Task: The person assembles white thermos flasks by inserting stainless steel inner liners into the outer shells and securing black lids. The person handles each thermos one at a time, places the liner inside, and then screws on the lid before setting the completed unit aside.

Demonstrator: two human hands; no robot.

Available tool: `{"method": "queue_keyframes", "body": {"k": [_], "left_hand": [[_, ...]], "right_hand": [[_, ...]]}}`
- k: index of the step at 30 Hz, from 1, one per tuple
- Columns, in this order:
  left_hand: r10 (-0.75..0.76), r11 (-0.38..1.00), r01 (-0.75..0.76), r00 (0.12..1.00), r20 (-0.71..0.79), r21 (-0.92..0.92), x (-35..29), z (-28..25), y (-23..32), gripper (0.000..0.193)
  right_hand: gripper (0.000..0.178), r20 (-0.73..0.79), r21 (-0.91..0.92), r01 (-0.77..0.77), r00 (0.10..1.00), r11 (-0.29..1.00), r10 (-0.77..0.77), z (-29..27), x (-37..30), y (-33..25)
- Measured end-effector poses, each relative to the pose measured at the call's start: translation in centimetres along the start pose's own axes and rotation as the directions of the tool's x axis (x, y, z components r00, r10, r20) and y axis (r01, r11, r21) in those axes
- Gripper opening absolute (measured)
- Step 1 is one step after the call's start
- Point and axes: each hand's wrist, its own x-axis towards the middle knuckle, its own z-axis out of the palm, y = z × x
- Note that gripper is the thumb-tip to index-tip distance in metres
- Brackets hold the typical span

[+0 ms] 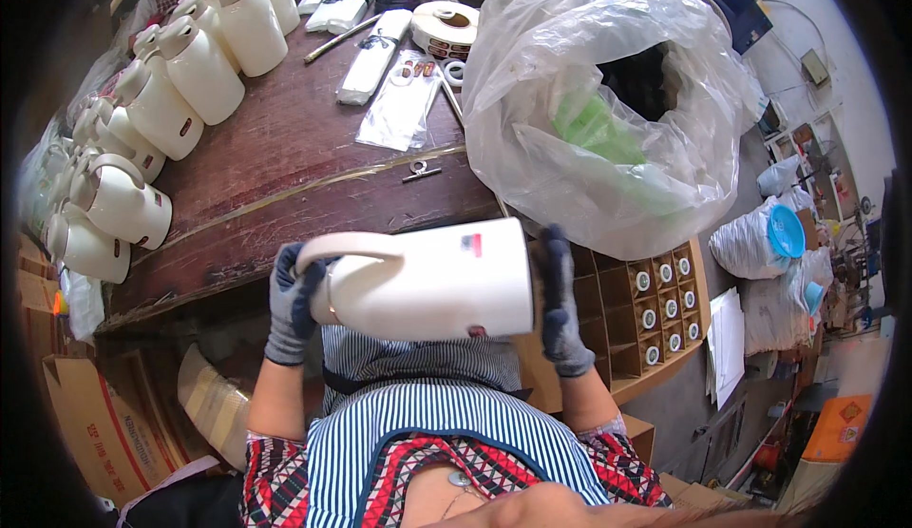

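A white thermos jug [442, 286] lies on its side in the air before my apron, its base toward the right. My left hand [289, 309], in a grey-blue work glove, is closed round the lid end, by the curved handle. In a matching glove, my right hand [564, 314] is held upright beside the base, fingers stretched and palm facing it. A narrow gap seems to part that palm from the base. Small red-and-dark labels show on the jug's side.
Several white jugs [176, 100] stand along the table's [285, 162] left side. Plastic sleeves [394, 110], a sticker roll [445, 29] and a metal clip [421, 172] lie on it. A large clear bag [513, 110] bulges at the right, above a divided carton [622, 314]. Cardboard [95, 414] leans at lower left.
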Motion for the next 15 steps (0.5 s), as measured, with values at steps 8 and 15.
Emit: {"method": "queue_keyframes", "body": {"k": [8, 15], "left_hand": [[0.57, 0.556, -0.608, 0.775, 0.273, 0.567, -2.7, -1.1, 8.8, 0.022], [0.145, 0.943, -0.081, 0.972, -0.182, 0.322, -3.9, -3.3, 2.5, 0.023]], "right_hand": [[0.081, 0.305, 0.363, -0.253, 0.942, 0.897, 0.142, 3.1, 2.3, -0.1], [0.08, 0.202, 0.518, -0.124, 0.979, 0.847, 0.02, 6.5, 4.7, -0.9]]}}
